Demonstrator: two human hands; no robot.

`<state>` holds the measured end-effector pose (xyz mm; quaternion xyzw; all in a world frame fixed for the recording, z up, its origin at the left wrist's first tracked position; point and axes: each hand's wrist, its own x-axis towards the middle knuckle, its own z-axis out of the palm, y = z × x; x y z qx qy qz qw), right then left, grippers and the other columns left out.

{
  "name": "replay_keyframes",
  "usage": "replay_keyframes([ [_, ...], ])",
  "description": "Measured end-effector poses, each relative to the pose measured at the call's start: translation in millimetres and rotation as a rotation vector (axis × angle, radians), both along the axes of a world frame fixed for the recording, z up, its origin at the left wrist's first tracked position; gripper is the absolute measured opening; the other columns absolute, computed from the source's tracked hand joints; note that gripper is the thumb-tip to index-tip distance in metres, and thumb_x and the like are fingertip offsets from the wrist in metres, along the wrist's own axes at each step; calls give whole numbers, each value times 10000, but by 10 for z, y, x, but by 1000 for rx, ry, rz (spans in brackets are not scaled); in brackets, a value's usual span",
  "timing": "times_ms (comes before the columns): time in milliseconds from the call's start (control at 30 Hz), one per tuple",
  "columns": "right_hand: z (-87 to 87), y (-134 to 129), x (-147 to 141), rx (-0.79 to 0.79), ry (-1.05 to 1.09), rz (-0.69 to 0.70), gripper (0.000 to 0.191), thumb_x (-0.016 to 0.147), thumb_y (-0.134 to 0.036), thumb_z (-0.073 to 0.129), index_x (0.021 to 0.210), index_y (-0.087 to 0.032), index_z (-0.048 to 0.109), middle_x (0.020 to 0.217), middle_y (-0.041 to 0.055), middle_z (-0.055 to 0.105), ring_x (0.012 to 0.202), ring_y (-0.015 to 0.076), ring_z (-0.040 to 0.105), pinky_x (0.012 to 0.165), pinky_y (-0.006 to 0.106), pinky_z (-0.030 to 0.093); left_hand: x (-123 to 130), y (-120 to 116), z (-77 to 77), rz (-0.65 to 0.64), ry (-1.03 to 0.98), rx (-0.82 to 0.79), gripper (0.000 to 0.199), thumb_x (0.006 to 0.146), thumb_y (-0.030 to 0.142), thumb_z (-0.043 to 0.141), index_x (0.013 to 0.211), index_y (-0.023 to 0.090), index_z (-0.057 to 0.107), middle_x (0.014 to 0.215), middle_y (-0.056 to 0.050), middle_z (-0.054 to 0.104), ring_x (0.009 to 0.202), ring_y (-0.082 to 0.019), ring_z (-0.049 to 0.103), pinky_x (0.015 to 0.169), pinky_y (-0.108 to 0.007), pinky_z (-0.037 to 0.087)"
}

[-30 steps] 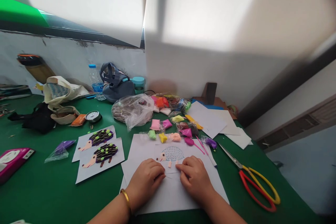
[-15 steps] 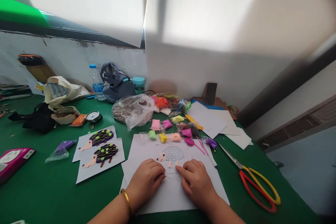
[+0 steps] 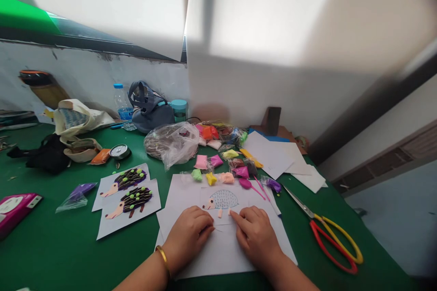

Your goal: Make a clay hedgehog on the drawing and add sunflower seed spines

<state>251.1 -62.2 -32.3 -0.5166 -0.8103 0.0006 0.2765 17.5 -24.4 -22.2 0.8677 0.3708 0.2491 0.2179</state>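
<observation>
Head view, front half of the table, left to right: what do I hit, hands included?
Magenta box, bagged purple clay, front hedgehog card, left hand, right hand, red-and-yellow-handled scissors.

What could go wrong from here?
The right index finger rests at a pink leg piece, so it might smear or shift it. The left hand is close to the drawing's sheet and could nudge it. The scissors lie with blades apparently closed, tip toward the papers; a rightward reach might catch them.
</observation>
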Motion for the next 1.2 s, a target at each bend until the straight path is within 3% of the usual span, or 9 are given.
replay_keyframes([
  [200, 26, 11, -21, -15, -34, -5, 355, 823, -86, 530, 1114, -208, 692, 803, 45, 584, 760, 196, 479, 738, 343, 323, 6, 9, -6, -6, -1, -3, 74, 886, 165, 598, 868, 209, 655, 897, -26, 715, 863, -215, 615, 806, -374, 487],
  [400, 29, 20, -13, -44, 33, -18, 360, 869, -117, 507, 1185, -198, 660, 845, 61, 587, 788, 208, 491, 739, 348, 340, 6, 0, 6, 0, 4, -9, 79, 886, 164, 597, 865, 213, 656, 895, -23, 713, 867, -212, 615, 809, -370, 487],
  [600, 20, 37, -43, -90, 18, -26, 319, 860, -120, 521, 1111, -216, 692, 830, 55, 576, 793, 209, 490, 761, 358, 344, 6, -3, 15, 1, 1, 3, 75, 877, 160, 608, 866, 215, 659, 891, -23, 716, 860, -212, 621, 805, -368, 492],
  [867, 67, 33, -51, -119, 21, -19, 353, 861, -134, 537, 1172, -239, 666, 847, 50, 568, 801, 207, 486, 755, 348, 338, 9, 3, 22, -5, 2, 1, 82, 872, 143, 607, 864, 206, 660, 888, -22, 717, 858, -209, 617, 811, -373, 496],
  [1100, 60, 36, -96, -71, -24, -42, 296, 851, -130, 562, 1094, -236, 692, 827, 42, 569, 793, 198, 481, 769, 340, 334, 15, 7, 28, -4, -10, 9, 86, 868, 148, 604, 855, 205, 667, 868, -29, 714, 842, -208, 620, 800, -369, 504],
  [1200, 63, 44, -91, -79, -19, -30, 332, 854, -119, 546, 1143, -221, 674, 843, 50, 572, 801, 201, 486, 771, 342, 344, 12, 2, 31, -9, -10, 6, 92, 865, 143, 603, 853, 209, 666, 871, -28, 716, 844, -209, 621, 796, -369, 505],
])
